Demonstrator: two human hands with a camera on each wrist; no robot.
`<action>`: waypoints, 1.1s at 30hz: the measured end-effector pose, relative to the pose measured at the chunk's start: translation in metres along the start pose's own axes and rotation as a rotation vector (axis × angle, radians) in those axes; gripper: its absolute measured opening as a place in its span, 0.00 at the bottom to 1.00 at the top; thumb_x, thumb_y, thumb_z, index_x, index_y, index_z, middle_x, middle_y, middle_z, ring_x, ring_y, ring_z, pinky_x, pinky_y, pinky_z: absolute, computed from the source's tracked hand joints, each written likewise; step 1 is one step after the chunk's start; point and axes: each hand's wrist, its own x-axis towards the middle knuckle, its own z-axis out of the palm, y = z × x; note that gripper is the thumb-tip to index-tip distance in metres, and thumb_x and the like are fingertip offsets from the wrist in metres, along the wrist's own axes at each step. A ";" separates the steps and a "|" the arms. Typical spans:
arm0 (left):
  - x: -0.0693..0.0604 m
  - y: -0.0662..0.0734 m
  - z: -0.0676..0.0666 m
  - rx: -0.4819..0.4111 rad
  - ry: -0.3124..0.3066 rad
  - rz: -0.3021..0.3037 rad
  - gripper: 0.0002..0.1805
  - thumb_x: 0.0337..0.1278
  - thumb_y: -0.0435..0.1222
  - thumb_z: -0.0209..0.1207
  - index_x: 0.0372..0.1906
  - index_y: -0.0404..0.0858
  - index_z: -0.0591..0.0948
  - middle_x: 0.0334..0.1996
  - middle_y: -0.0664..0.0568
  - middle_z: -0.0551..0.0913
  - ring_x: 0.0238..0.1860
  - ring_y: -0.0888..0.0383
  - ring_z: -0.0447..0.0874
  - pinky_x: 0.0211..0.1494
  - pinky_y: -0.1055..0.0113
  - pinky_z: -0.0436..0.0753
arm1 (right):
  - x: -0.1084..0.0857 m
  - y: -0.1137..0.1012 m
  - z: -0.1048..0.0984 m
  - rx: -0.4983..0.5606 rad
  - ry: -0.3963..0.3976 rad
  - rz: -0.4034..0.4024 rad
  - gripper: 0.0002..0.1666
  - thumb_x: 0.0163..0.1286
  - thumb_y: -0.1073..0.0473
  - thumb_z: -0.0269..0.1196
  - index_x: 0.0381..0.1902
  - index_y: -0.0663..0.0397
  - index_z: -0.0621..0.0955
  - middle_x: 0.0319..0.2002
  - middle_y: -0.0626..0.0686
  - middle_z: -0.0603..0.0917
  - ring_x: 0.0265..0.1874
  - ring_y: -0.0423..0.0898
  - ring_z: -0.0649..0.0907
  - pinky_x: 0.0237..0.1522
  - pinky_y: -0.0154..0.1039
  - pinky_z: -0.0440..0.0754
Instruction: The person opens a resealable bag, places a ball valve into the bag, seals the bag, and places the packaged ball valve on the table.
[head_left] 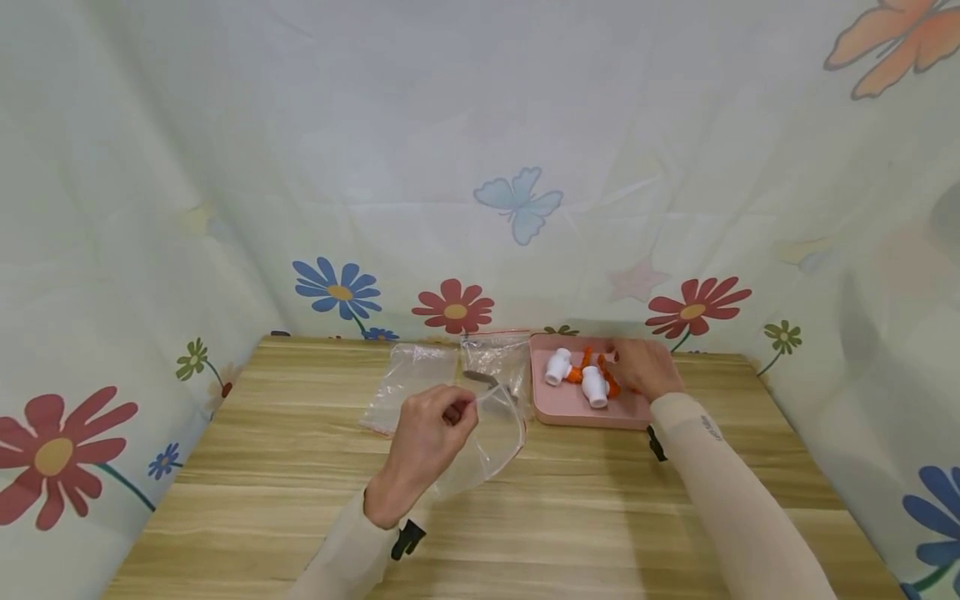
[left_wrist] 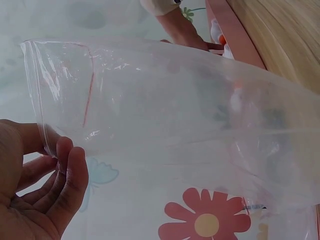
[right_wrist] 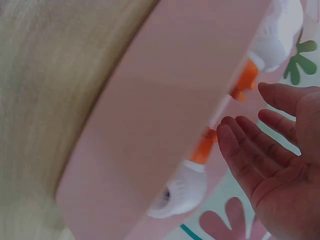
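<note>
My left hand (head_left: pixel 431 437) pinches the rim of a clear plastic bag (head_left: pixel 487 442) between thumb and fingertips; in the left wrist view the bag (left_wrist: pixel 150 100) hangs wide from the hand (left_wrist: pixel 45 185). At the pink tray (head_left: pixel 592 421), my right hand (head_left: pixel 645 367) reaches over the right part. White valve-like fittings with orange handles, one at the left (head_left: pixel 558 367) and one nearer the middle (head_left: pixel 595 387), lie inside. The right wrist view has the right hand (right_wrist: pixel 280 160) with fingers extended beside an orange handle (right_wrist: pixel 202 147); a grip on it does not show.
A flat clear bag (head_left: pixel 408 379) lies left of the raised one. Another clear bag with a red strip (head_left: pixel 498 354) lies against the tray's left side, with a dark grey piece (head_left: pixel 480 377) near it. A flower-printed cloth (head_left: pixel 450 208) rises behind the wooden table (head_left: pixel 285 483).
</note>
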 end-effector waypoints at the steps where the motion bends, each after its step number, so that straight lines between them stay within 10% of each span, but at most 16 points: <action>1: 0.000 0.000 0.000 0.000 0.000 -0.001 0.03 0.50 0.26 0.65 0.28 0.36 0.86 0.22 0.53 0.84 0.22 0.65 0.80 0.27 0.77 0.79 | 0.001 0.001 0.003 0.038 -0.004 -0.008 0.20 0.69 0.52 0.61 0.54 0.56 0.81 0.44 0.58 0.84 0.39 0.54 0.80 0.46 0.53 0.79; 6: -0.001 -0.001 0.000 0.004 -0.003 -0.002 0.04 0.50 0.26 0.65 0.28 0.36 0.86 0.22 0.53 0.84 0.22 0.65 0.79 0.27 0.77 0.79 | 0.005 0.007 0.016 0.200 -0.043 -0.030 0.19 0.69 0.61 0.59 0.56 0.62 0.78 0.46 0.64 0.83 0.38 0.55 0.80 0.44 0.53 0.81; 17: -0.001 -0.004 -0.001 0.015 -0.001 0.010 0.03 0.49 0.26 0.65 0.28 0.36 0.85 0.21 0.53 0.84 0.21 0.64 0.79 0.27 0.77 0.79 | 0.010 0.002 0.027 0.226 -0.058 0.050 0.17 0.68 0.67 0.58 0.54 0.64 0.76 0.43 0.63 0.81 0.37 0.55 0.79 0.44 0.49 0.83; 33: -0.002 -0.004 -0.001 0.002 -0.003 0.018 0.04 0.50 0.25 0.65 0.28 0.36 0.85 0.21 0.54 0.83 0.22 0.65 0.78 0.27 0.78 0.78 | 0.003 -0.004 0.010 0.260 -0.030 -0.052 0.25 0.58 0.71 0.62 0.55 0.65 0.73 0.40 0.63 0.76 0.34 0.56 0.75 0.36 0.45 0.74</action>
